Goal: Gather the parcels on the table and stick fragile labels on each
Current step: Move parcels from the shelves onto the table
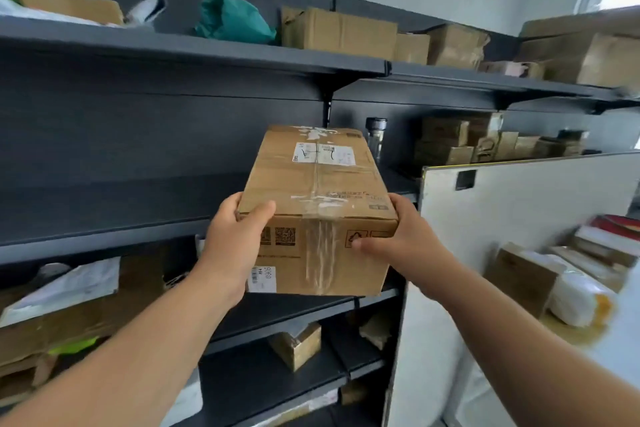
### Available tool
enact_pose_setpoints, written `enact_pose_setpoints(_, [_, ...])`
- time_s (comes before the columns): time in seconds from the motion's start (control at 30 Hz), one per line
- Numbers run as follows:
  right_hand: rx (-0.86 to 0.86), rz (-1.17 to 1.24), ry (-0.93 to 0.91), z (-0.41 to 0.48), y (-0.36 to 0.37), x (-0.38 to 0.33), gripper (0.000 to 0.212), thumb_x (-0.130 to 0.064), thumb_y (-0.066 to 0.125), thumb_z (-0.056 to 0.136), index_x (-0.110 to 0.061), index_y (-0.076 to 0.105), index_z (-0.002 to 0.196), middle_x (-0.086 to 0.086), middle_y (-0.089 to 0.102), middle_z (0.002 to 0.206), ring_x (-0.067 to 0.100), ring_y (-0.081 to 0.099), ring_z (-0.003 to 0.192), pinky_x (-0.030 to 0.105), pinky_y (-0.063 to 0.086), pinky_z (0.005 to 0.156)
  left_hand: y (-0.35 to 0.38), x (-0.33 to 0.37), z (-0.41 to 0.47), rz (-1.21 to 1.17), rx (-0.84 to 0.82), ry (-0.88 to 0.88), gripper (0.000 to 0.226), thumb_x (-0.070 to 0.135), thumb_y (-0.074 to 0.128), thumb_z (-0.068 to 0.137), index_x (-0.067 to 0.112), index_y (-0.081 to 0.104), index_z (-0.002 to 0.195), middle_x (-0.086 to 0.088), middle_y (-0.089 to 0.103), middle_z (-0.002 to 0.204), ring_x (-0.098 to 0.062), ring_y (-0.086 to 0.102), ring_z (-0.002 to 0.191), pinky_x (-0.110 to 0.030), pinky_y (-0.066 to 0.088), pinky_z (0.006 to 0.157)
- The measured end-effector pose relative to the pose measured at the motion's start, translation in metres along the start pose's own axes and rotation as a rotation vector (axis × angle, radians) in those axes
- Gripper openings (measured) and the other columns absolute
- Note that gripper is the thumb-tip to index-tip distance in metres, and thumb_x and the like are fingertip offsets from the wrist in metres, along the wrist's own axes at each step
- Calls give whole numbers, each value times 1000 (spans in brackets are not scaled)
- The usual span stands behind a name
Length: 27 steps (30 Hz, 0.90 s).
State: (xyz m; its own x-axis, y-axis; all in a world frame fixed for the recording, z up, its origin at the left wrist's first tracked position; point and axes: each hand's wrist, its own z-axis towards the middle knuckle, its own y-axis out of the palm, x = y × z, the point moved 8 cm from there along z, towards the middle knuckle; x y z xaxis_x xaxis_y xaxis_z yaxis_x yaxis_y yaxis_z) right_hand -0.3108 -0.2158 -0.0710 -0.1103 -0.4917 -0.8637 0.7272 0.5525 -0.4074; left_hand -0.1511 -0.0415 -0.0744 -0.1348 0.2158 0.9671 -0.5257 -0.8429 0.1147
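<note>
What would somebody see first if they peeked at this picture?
The big brown cardboard box right in the middle, gripped at its near corners by the left hand and the right hand. Behind it run dark shelves loaded with more boxes, and a teal-green bag stands out on the top one. Low on the right lies a pile of parcels.

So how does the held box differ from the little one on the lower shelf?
The held box is bigger than the small box. The left hand and right hand grip the held box; the small box rests on a shelf, untouched. The held box shows labels; the small box none. Both are brown cardboard.
</note>
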Motion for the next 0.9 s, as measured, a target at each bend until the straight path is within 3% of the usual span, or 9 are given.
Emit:
enact_pose_setpoints(0.1, [79, -19, 21, -30, -56, 20, 74, -17, 84, 69, -28, 40, 128, -14, 60, 110, 8, 59, 104, 35, 52, 91, 55, 0, -27, 11, -73, 31, 12, 31, 55, 95, 36, 52, 105, 8, 64, 100, -2, 57, 85, -21, 41, 63])
enact_pose_setpoints(0.27, [234, -60, 92, -81, -153, 52, 78, -15, 84, 68, -23, 38, 131, -7, 59, 113, 14, 58, 107, 36, 51, 93, 155, -10, -61, -19, -270, -7, 9, 33, 55, 94, 38, 55, 102, 3, 68, 100, -17, 64, 94, -38, 52, 76])
enact_pose_setpoints(0.47, [379, -79, 211, -134, -240, 103, 77, -18, 86, 63, -26, 42, 126, -4, 62, 114, 15, 60, 106, 39, 51, 94, 264, -34, -98, -55, -483, -83, 15, 31, 53, 95, 32, 55, 110, 2, 69, 97, -14, 65, 86, -26, 46, 59])
enact_pose_setpoints(0.63, [468, -60, 294, -161, -282, 144, 75, -13, 83, 69, -33, 37, 125, -13, 59, 111, 6, 58, 102, 30, 50, 91, 341, -69, -110, -51, -621, -162, 12, 35, 55, 93, 37, 55, 105, 1, 70, 97, -19, 66, 89, -31, 49, 65])
enact_pose_setpoints(0.77, [553, -77, 361, -159, -315, 178, 77, -13, 83, 70, -29, 38, 130, -11, 59, 113, 10, 58, 106, 33, 51, 92, 399, -92, -103, -36, -710, -186, 18, 34, 54, 93, 32, 55, 112, 2, 68, 96, -16, 64, 86, -29, 46, 61])
enact_pose_setpoints(0.9, [616, -72, 398, -133, -348, 208, 74, -10, 81, 71, -28, 38, 129, -11, 58, 110, 6, 57, 99, 20, 50, 76, 463, -112, -79, -38, -804, -208, 13, 34, 54, 93, 32, 55, 106, 2, 67, 95, -15, 64, 84, -26, 44, 59])
